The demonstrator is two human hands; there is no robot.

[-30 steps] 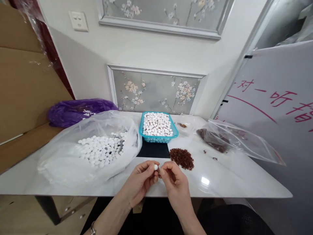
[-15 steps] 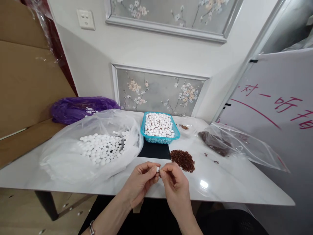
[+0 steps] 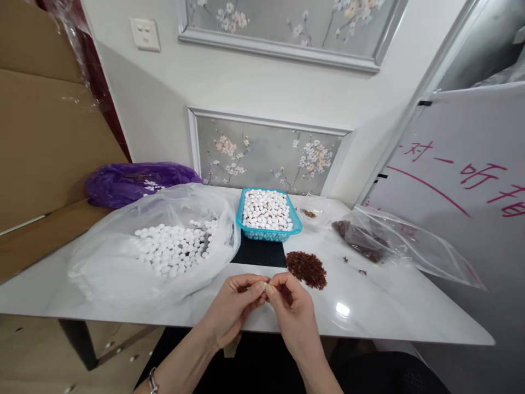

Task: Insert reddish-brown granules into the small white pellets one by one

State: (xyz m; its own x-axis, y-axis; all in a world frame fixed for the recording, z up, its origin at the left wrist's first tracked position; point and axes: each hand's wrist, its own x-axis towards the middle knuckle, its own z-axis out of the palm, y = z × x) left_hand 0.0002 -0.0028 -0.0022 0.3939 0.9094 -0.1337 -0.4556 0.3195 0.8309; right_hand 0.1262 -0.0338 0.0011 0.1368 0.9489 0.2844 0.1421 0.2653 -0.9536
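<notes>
My left hand [image 3: 233, 306] pinches a small white ball [image 3: 264, 287] between thumb and fingers, just above the table's near edge. My right hand [image 3: 294, 309] is closed too, its thumb and forefinger pressed together against the ball; the small brown piece they pinch is now hidden by the fingertips. Beyond the right hand lies a loose pile of small reddish-brown pieces [image 3: 305, 268]. A blue plastic basket [image 3: 268, 235], heaped with white balls showing brown bits among them, stands at the back. To the left, an open clear plastic bag [image 3: 102, 273] holds many loose white balls.
A black flat sheet [image 3: 260, 251] lies in front of the basket. A zip bag of brown pieces [image 3: 363, 241] sits at right, beside a few stray bits [image 3: 362, 272]. A purple bag [image 3: 123, 183] and a cardboard box [image 3: 45, 137] stand left; a whiteboard [image 3: 463, 230] leans right.
My right fingertips have closed in on the white ball, covering most of it and the dark bit that showed between the hands. The things on the table have not moved.
</notes>
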